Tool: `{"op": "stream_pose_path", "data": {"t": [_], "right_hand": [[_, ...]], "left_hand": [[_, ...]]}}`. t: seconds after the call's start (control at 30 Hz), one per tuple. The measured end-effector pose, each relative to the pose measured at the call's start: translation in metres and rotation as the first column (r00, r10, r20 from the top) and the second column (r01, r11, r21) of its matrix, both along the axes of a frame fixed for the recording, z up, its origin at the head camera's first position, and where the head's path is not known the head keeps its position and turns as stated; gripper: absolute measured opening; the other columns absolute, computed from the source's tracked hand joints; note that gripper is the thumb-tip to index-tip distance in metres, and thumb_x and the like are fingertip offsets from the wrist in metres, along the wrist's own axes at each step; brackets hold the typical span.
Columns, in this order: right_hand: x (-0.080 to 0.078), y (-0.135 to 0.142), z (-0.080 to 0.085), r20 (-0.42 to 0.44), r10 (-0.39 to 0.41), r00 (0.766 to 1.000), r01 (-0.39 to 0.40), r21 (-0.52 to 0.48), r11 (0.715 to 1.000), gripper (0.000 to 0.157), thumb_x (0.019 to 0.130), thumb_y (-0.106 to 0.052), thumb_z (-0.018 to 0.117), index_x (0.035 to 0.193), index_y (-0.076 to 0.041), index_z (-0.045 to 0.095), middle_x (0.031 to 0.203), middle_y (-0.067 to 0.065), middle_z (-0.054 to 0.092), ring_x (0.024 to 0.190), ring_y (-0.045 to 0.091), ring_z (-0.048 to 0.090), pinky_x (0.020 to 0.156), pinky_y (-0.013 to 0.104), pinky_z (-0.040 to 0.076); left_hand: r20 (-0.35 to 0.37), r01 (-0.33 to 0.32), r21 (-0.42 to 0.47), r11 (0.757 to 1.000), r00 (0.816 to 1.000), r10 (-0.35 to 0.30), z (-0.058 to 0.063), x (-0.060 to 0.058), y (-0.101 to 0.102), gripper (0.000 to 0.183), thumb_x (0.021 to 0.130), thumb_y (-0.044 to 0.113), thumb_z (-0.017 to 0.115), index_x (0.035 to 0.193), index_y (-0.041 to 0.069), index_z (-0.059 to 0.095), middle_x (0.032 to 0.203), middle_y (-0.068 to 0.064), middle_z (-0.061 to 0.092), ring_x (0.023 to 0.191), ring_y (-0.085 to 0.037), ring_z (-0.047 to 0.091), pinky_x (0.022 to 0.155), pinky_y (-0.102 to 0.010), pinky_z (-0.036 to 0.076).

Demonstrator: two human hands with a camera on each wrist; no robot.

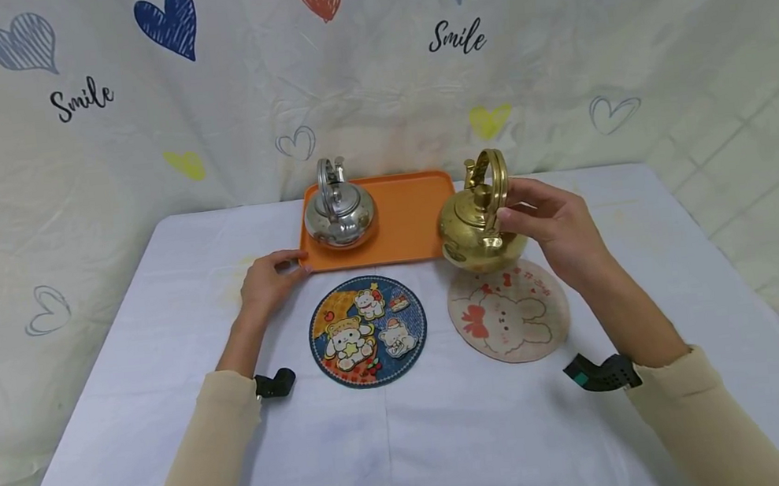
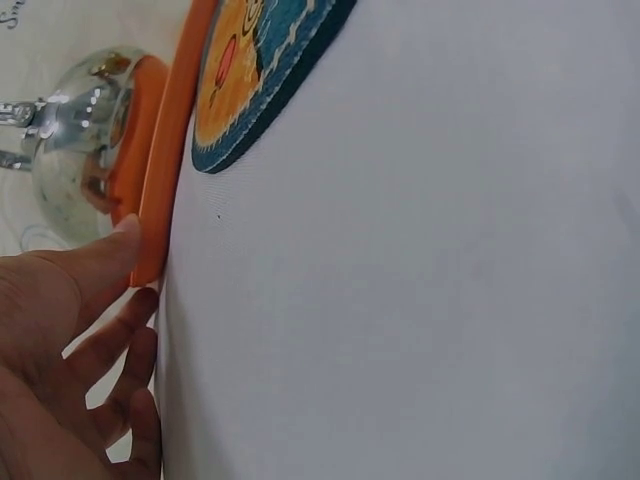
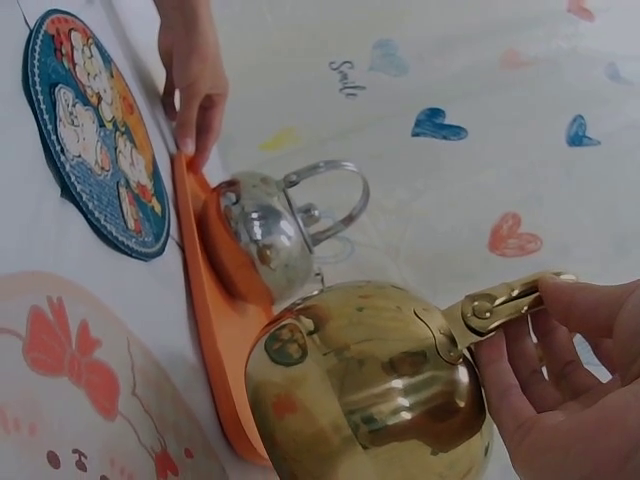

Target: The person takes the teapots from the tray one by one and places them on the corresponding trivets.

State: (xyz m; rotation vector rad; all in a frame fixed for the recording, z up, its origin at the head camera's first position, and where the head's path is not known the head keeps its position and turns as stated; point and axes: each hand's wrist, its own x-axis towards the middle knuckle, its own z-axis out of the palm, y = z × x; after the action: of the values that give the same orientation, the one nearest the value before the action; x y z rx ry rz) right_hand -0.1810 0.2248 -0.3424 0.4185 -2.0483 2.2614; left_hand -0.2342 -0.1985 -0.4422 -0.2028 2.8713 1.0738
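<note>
My right hand (image 1: 550,228) grips the arched handle of a shiny gold kettle (image 1: 476,226), thumb on the near side of the handle. In the head view the kettle overlaps the right front corner of an orange tray (image 1: 411,217) and the far edge of a pink bunny mat (image 1: 507,318). At the tray's left front corner my left hand (image 1: 270,283) pinches the rim, thumb (image 2: 105,255) on top and fingers at the side. A silver kettle (image 1: 340,215) sits on the tray's left part, its handle upright.
A round blue cartoon mat (image 1: 368,332) lies in front of the tray, left of the pink one. White cloth covers the table (image 1: 453,442). Behind it hangs a backdrop (image 1: 372,78) printed with hearts, close to the tray's far edge.
</note>
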Motion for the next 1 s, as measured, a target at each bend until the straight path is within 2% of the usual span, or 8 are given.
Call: {"op": "stream_pose_path", "data": {"t": [0.63,1.0], "right_hand": [[0.015,0.014,-0.007,0.021,-0.012,1.0,0.011,0.05,0.999,0.037,0.096,0.0,0.071,0.133,-0.003,0.068,0.106,-0.003,0.071,0.095,0.009,0.069,0.085,0.018,0.059],[0.023,0.02,-0.009,0.017,-0.015,1.0,0.014,0.059,0.998,0.036,0.097,0.001,0.069,0.133,0.001,0.066,0.11,-0.002,0.072,0.099,0.01,0.068,0.086,0.019,0.059]], "left_hand": [[-0.012,-0.007,0.007,1.0,1.0,0.007,-0.004,0.0,0.0,0.039,0.099,0.035,0.072,0.135,0.019,0.071,0.149,-0.014,0.062,0.141,-0.037,0.053,0.121,-0.055,0.039],[-0.018,-0.002,0.007,1.0,1.0,0.002,-0.003,0.0,-0.001,0.039,0.098,0.035,0.072,0.134,0.019,0.071,0.146,-0.014,0.063,0.138,-0.036,0.055,0.12,-0.055,0.039]]}}
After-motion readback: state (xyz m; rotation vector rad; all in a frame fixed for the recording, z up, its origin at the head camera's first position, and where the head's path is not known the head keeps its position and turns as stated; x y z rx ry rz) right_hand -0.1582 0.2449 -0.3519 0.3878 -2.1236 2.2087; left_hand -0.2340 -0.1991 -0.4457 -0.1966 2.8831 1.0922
